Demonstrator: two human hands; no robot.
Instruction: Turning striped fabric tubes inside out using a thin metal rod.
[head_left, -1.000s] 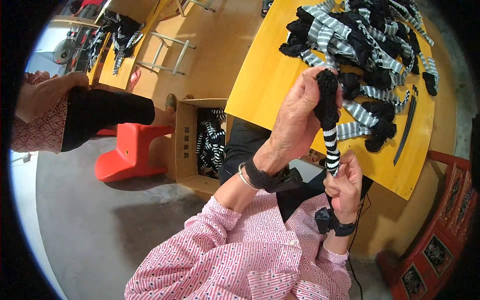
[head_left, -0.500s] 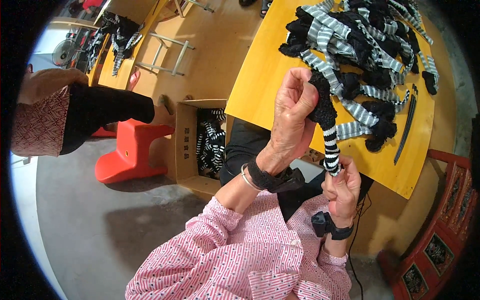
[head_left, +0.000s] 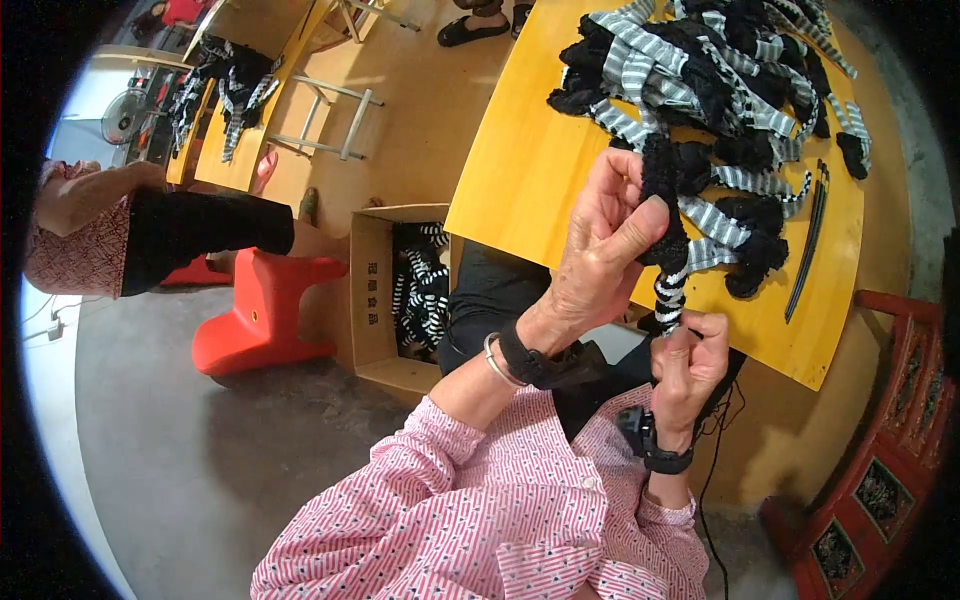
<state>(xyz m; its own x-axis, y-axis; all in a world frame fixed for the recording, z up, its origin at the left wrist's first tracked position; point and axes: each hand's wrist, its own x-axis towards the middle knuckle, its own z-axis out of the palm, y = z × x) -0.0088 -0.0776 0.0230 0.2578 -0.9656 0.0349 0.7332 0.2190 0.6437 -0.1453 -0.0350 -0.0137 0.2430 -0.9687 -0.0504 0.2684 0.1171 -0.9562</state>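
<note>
Between my hands a fuzzy black fabric tube (head_left: pixel 661 180) with a black-and-white striped end is stretched out over the table's near edge. My left hand (head_left: pixel 605 225) pinches the black fuzzy part between thumb and fingers. Lower down and to the right, my right hand (head_left: pixel 690 360) is closed on the tip of the striped end. Just beyond lies a heap of similar black fuzzy pieces with grey-and-white striped parts (head_left: pixel 650 60) on the yellow table (head_left: pixel 510 180). My right fingers partly hide the striped tip.
Thin black rods (head_left: pixel 808 240) lie on the table's right side. To the left stand an open cardboard box (head_left: pixel 375 350) of striped pieces and a red plastic chair (head_left: pixel 255 320). Another person (head_left: pixel 200 235) is farther left. Carved red furniture (head_left: pixel 870 480) stands at right.
My left hand has shifted slightly right and down along the black part, its thumb now lying across it. My right hand still grips the striped end. The other person's arm has moved.
</note>
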